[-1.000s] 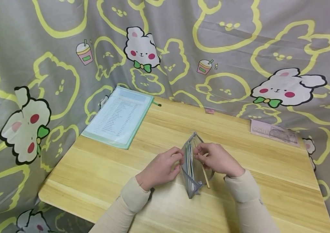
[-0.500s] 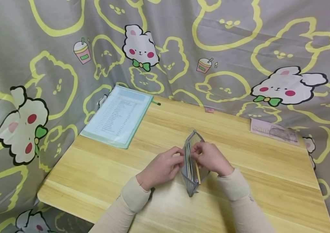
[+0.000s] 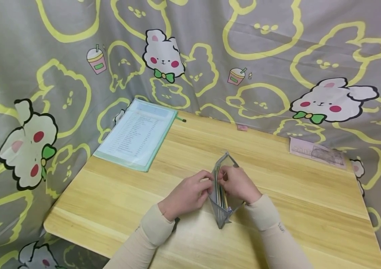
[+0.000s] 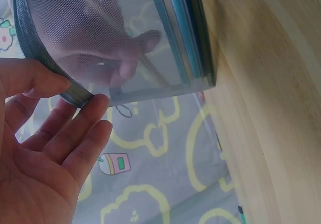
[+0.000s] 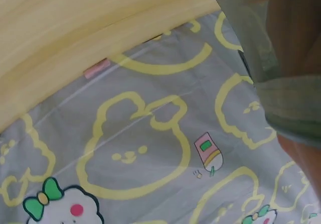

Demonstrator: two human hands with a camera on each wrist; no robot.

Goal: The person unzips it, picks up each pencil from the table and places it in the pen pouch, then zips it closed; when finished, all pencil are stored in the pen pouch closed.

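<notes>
A grey mesh zip pouch (image 3: pixel 222 220) stands on the table with its mouth spread. My left hand (image 3: pixel 188 192) pinches its near-left rim; in the left wrist view the thumb and fingertips grip the dark zip edge. My right hand (image 3: pixel 239 183) reaches into the mouth. Through the mesh, its fingers (image 4: pixel 145 40) pinch a thin yellowish stick (image 4: pixel 156 73), which slants down into the pouch. Several slim blue and silvery sticks (image 4: pixel 175 28) lie along the pouch's bottom. In the right wrist view the right hand shows only dimly behind the mesh wall (image 5: pixel 291 103).
At the back left of the wooden table (image 3: pixel 116 194) lies a folder (image 3: pixel 140 134) with a printed sheet. A pinkish printed slip (image 3: pixel 316 153) rests at the back right, and a small pink piece (image 3: pixel 242 127) by the back edge. A patterned curtain (image 3: pixel 204 22) surrounds the table.
My right hand has moved left and deeper into the pouch, bringing the yellowish stick from over the right rim to beside the other sticks. My left hand keeps its grip on the rim.
</notes>
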